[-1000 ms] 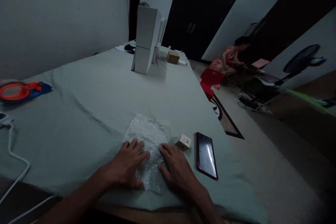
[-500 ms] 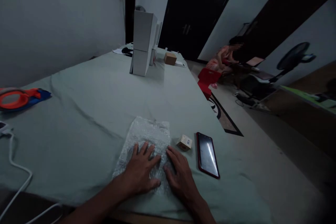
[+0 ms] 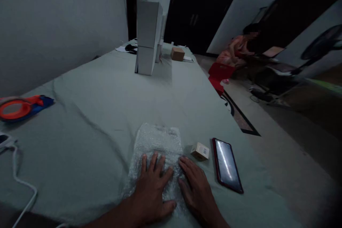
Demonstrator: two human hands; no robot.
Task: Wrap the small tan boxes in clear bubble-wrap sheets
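Observation:
A sheet of clear bubble wrap (image 3: pixel 157 139) lies flat on the cloth-covered table (image 3: pixel 107 103), in front of me. My left hand (image 3: pixel 152 188) rests on it, palm down with the fingers spread. On the sheet's right edge lies my right hand (image 3: pixel 196 185), its fingers stretched out and the thumb a little apart. Neither hand grips anything. Just beyond the right fingertips sits a small cardboard box (image 3: pixel 200 151), and to its right lies a phone with a dark red case (image 3: pixel 227 165).
Orange tape roll (image 3: pixel 16 109) on a blue item at the left, above a white cable (image 3: pixel 25 183). Farther back stand tall white boxes (image 3: pixel 146 39) and a brown box (image 3: pixel 177 54). A person (image 3: pixel 235 50) sits beyond a red chair (image 3: pixel 219 74).
The view has shifted, so the table items appear a little lower and mostly farther right. Both hands remain on the bubble wrap in nearly the same pose.

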